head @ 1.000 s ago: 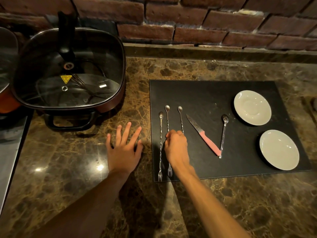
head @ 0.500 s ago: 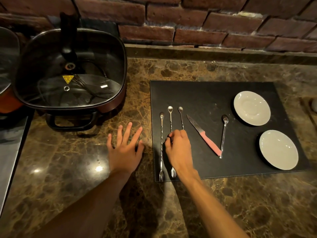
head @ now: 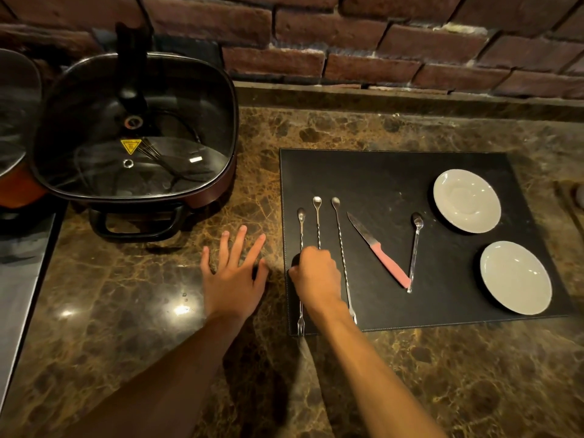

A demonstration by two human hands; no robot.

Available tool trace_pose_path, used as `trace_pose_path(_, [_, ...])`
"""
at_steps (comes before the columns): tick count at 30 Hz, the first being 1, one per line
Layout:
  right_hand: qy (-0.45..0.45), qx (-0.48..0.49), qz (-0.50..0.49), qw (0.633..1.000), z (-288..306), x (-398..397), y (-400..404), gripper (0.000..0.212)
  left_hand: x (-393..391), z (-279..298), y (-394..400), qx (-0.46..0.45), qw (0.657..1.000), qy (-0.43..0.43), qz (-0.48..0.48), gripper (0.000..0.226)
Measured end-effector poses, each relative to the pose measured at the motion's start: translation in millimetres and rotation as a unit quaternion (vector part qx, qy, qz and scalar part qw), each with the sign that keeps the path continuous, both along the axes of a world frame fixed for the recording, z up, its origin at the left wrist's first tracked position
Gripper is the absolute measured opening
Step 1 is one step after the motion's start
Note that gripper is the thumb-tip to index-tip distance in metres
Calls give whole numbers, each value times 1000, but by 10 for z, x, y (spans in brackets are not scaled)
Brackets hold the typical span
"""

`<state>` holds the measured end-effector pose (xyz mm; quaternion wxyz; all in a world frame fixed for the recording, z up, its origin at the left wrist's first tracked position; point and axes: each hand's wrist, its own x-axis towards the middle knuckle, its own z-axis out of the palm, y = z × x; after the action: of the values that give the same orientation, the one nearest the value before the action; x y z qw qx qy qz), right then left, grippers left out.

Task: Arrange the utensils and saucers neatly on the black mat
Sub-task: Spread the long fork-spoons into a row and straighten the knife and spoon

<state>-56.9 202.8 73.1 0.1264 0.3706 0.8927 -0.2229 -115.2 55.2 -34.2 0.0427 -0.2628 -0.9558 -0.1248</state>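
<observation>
The black mat (head: 395, 172) lies on the marble counter. At its left lie three long twisted spoons with fork ends: a left one (head: 300, 229), a middle one (head: 317, 216) and a right one (head: 340, 238), roughly parallel. My right hand (head: 316, 276) rests over the left pair, fingers curled on the middle spoon and hiding its lower end. A pink-handled knife (head: 389, 265) lies slanted, its handle end touching a small spoon (head: 415, 248). Two white saucers, far (head: 467, 200) and near (head: 515, 277), sit at the mat's right. My left hand (head: 235, 275) lies flat on the counter, left of the mat.
A square electric pan with a glass lid (head: 132, 131) stands at the back left, with another lidded pot (head: 15, 121) at the frame's left edge. A brick wall (head: 379, 42) runs along the back. A steel surface (head: 19, 279) borders the counter on the left.
My right hand slid left and slightly nearer, uncovering the right long spoon. The middle spoon shifted a little to the right. My left hand stayed flat.
</observation>
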Motion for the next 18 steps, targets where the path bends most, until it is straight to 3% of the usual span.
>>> trace_pose_path(6, [-41,-59,-16,997,56,-252,152,36,7,77,7,-9,999,-31,3,56])
trace_pose_path(11, [-16,-134,-34,990,28,-308,196,40,5,125,14,-15,999,-45,4,53])
trace_pose_path(18, [67,-197,-61,976,56,-351,249,26,6,177,27,-27,997,-68,6,54])
